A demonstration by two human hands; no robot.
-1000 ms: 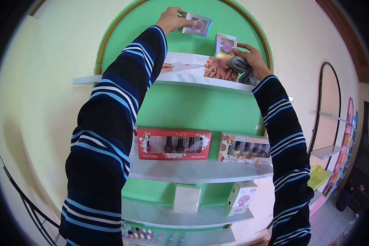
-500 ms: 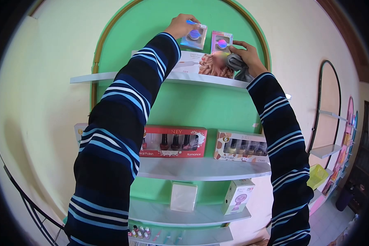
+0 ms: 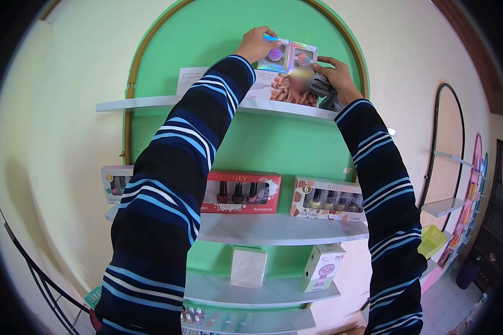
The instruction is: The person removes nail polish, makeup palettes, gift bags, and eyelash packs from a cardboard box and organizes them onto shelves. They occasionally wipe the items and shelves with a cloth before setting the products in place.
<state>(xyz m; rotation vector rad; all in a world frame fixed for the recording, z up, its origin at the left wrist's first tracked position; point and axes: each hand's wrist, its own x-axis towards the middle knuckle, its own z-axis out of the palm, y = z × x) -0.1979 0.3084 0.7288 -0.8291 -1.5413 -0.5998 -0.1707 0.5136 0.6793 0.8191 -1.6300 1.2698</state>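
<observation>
My left hand [image 3: 257, 44] pinches the upper left edge of a small holographic box [image 3: 274, 57], whose window seems to show false eyelashes. This box stands beside a second, similar box [image 3: 303, 57], their edges about touching. Both are above a long hair-tool box [image 3: 288, 88] on the top shelf, printed with curled hair. My right hand [image 3: 336, 78] is closed around a bunched grey cloth [image 3: 321, 85], its fingertips against the right edge of the second box. Part of the cloth is hidden by the hand.
The white top shelf [image 3: 151, 104] has a pale box [image 3: 188, 78] at left. Below are a red nail polish set [image 3: 240, 192], another nail polish set [image 3: 328, 199], a white square packet [image 3: 249, 267] and a pink fan box [image 3: 323, 268]. A mirror [image 3: 442, 151] hangs at right.
My left hand has moved right and slightly down with its holographic box, closing the gap to the second box. My right hand has stayed nearly still.
</observation>
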